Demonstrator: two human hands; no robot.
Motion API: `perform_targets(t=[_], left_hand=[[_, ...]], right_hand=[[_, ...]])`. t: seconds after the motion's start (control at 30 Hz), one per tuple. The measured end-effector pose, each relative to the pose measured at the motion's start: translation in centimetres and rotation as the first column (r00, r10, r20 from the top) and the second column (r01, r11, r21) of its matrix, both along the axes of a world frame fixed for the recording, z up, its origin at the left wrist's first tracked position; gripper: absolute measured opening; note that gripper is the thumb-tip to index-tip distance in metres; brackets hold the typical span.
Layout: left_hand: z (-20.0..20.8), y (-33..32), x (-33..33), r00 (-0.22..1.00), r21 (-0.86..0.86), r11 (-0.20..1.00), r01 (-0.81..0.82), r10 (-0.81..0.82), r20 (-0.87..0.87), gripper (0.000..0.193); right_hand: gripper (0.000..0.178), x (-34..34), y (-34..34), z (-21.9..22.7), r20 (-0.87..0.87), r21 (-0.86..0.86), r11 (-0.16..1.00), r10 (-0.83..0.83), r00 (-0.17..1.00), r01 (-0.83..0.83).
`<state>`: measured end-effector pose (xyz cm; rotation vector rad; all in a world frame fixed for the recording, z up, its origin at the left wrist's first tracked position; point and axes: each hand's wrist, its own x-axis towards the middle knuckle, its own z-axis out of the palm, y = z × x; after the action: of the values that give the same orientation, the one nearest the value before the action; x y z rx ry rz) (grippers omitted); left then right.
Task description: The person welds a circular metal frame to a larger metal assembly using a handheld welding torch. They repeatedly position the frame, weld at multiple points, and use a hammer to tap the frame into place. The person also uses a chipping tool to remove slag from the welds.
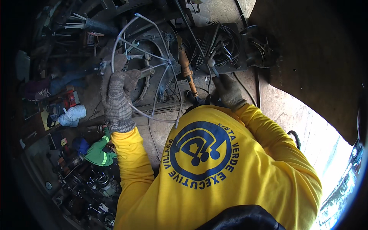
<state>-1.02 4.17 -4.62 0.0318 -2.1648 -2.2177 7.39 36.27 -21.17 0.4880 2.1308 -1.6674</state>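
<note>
head view | left hand [118, 86]: gloved, closed on left rim of metal-rod frame [169, 61], which is far left, beside orange tool [184, 63] | right hand [229, 92]: gloved, closed round hammer-like tool [215, 71] | handling: frame probably light, stiff; best held by rim, clear of joints

Pale floor [276, 100], bright at right

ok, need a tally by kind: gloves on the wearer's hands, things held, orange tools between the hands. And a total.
Gloves: 2, left hand and right hand
Metal frame, held left: 1
Hammer-like tool, held right: 1
Orange tool: 1
Total: 5
</note>
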Motion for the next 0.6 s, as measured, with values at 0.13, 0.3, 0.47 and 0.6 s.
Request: perform_targets(t=[0.13,0.3,0.47,0.6], left_hand=[[-0.9,-0.6,-0.5,0.999,-0.214,0.977,0.000,0.010,0.045,0.059],[-1.6,-0.1,-1.0,1.000,-0.265,0.964,0.013,-0.009,0.015,0.058],[-0.9,0.3,-2.0,0.998,-0.244,0.968,0.065,-0.066,0.002,0.054],[-0.4,1.2,-1.6,0.999,-0.248,0.968,0.030,-0.035,-0.015,0.054]], right_hand=[[0.038,-0.7,-1.3,0.6,-0.118,0.066,0.993,0.103,0.988,-0.096],[0.038,-2.4,-2.8,2.1,-0.182,0.118,0.968,0.240,0.954,-0.221],[0.040,-3.7,-3.8,3.0,-0.228,0.046,0.948,0.316,0.921,-0.314],[0.039,-4.0,-4.1,2.5,-0.308,0.049,0.922,0.380,0.872,-0.384]])
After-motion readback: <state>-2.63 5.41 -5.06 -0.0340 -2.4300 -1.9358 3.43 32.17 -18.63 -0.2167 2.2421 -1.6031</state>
